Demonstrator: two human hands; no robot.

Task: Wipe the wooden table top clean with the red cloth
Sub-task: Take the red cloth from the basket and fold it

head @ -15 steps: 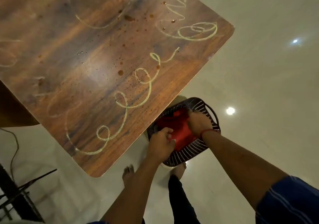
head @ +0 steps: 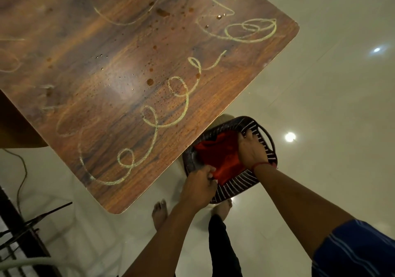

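The wooden table top (head: 111, 48) fills the upper left, marked with pale looping scribbles and brown droplets. Below its near right edge, a black slotted basket (head: 241, 182) stands on the floor with the red cloth (head: 222, 152) lying inside. My left hand (head: 199, 188) pinches the cloth's near edge at the basket rim. My right hand (head: 252, 148) presses down on the cloth's far right side, fingers spread toward the rim. Part of the cloth is hidden under my hands.
Glossy pale floor tiles (head: 320, 105) reflect ceiling lights. My bare feet (head: 159, 212) stand just beside the basket. A dark metal frame (head: 23, 229) and a cable (head: 21, 176) lie at the lower left, under the table's edge.
My right hand has shifted toward the far right of the basket, spreading over the cloth. My left hand stays at the cloth's near edge.
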